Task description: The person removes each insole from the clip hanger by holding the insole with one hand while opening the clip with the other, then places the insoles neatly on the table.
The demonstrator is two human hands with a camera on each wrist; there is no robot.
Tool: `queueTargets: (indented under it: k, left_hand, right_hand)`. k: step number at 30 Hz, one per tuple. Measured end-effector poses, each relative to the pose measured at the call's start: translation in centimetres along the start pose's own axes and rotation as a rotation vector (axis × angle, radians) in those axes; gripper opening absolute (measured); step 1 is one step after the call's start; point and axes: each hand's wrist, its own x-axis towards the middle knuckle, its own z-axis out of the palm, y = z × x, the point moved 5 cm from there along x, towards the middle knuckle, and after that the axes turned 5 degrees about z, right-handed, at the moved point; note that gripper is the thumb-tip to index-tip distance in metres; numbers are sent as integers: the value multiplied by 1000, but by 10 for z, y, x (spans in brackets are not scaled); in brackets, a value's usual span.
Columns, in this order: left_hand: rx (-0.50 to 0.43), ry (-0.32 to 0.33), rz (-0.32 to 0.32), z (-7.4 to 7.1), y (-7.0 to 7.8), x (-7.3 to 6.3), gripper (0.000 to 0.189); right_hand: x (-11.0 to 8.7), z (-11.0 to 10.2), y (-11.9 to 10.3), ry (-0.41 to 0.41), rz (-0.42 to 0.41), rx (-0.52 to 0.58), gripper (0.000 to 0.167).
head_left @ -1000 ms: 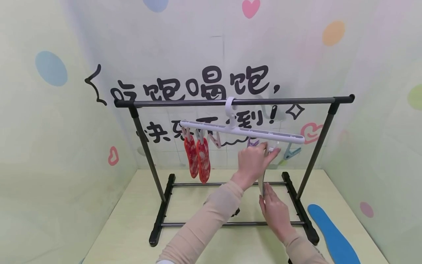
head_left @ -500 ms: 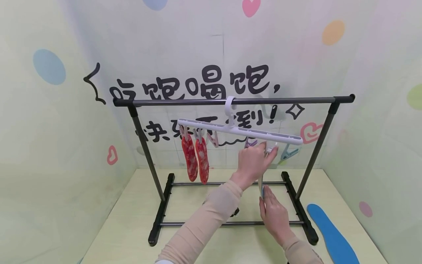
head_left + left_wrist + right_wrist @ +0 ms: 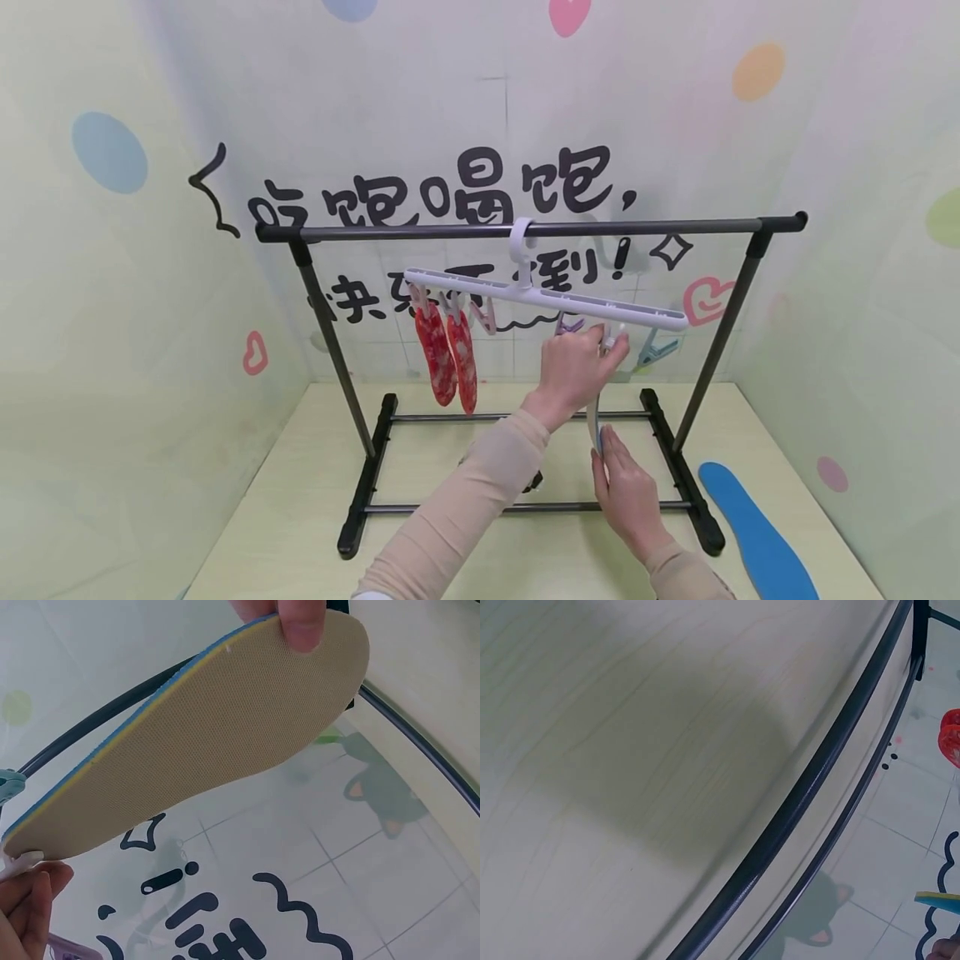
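Observation:
My left hand [image 3: 573, 367] is up under the right half of a lilac hanger [image 3: 570, 303]. In the left wrist view its fingers pinch a white clothespin [image 3: 24, 862] right at the narrow end of an insole [image 3: 195, 742]. That insole has a beige mesh face and a blue and yellow edge, and it hangs edge-on in the head view. Lower down, my right hand [image 3: 628, 492] holds its wide end, thumb on the mesh side. Two red-and-white insole-shaped pieces [image 3: 437, 354] hang from clothespins at the hanger's left end.
Other clothespins hang on the bar, among them a pink one [image 3: 484, 317], a purple one [image 3: 567, 323] and a teal one [image 3: 657, 350]. The hanger hooks over a black rack [image 3: 375, 234]. A blue insole [image 3: 757, 529] lies on the table at right.
The hanger has shifted slightly left, and the red pieces have swung a little. My left thumb has drawn slightly inward at the clothespin. Both hands keep their hold.

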Motion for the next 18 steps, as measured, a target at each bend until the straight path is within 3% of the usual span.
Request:
queueTargets:
  k: [7, 18]
  left_hand:
    - [-18, 48, 38, -2, 0, -1, 40]
    - [0, 58, 47, -4, -2, -3, 37]
  right_hand:
    - [-5, -6, 4, 34, 31, 23, 47]
    - [-15, -20, 13, 80, 51, 25, 42]
